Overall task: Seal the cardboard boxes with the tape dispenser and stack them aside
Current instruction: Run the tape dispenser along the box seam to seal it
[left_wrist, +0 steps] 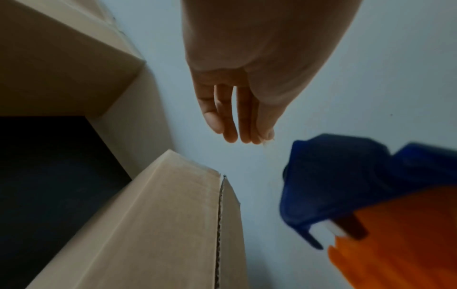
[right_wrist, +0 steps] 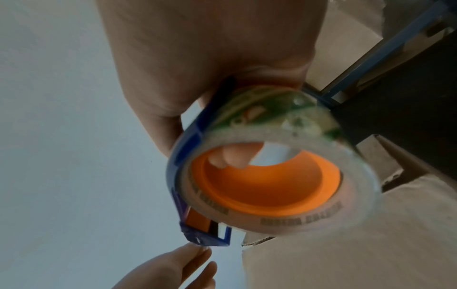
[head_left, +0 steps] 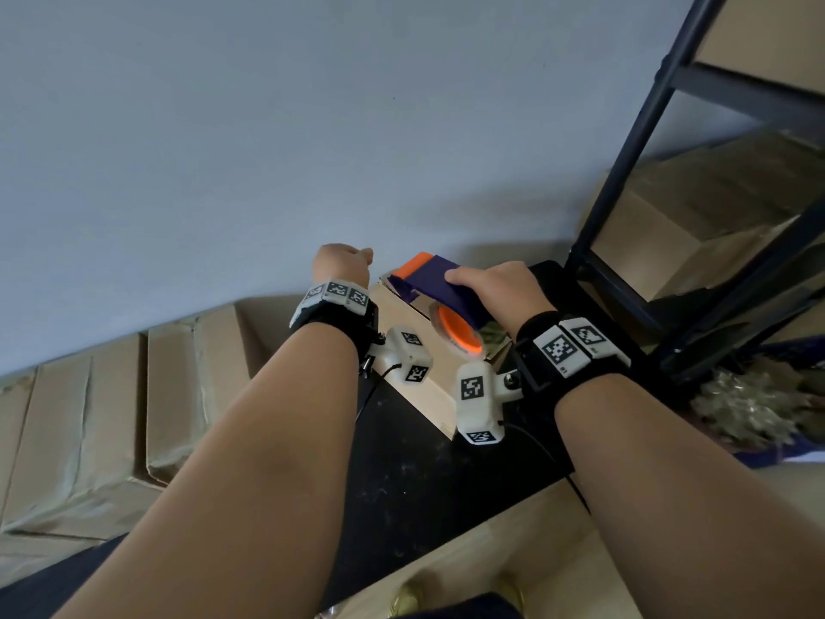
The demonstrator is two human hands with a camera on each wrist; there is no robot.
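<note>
- Head view: right hand (head_left: 493,288) wraps the blue top of the tape dispenser (head_left: 439,288), which is held over the far end of a small cardboard box (head_left: 415,355) on a black table (head_left: 424,466).
- Same view: left hand (head_left: 343,263) sits just left of the dispenser's nose, past the box's far left corner. Only the back of the hand shows here, so finger state isn't readable.
- Left wrist view fills that in: fingers (left_wrist: 228,117) hang mostly straight and close together, thumb tip against the fingertips. Can't tell if anything is pinched. No contact with the box (left_wrist: 158,224); the hand is above its corner.
- That view also shows the box's corrugated edge and the dispenser's blue and orange nose (left_wrist: 371,195) just beside the fingertips, not touching.
- Right wrist view: only one showing the clear tape roll (right_wrist: 284,156) on its orange hub (right_wrist: 267,185), with a fingertip (right_wrist: 235,156) curled in through the hub opening. Grip is firm around the dispenser (right_wrist: 197,176).
- Same view: left-hand fingertips (right_wrist: 195,252) right at the dispenser's blade end, touching or nearly.
- Writing: printed text repeats round the roll's cardboard core; too blurred to read. Green print on the roll's side, unreadable.
- Wrist bands carry black-and-white square code tags (head_left: 558,350).
- Surroundings, head view only: more cardboard boxes (head_left: 89,431) to the left, black metal shelf frame (head_left: 647,149) to the right, plain grey wall (head_left: 312,127) behind.
</note>
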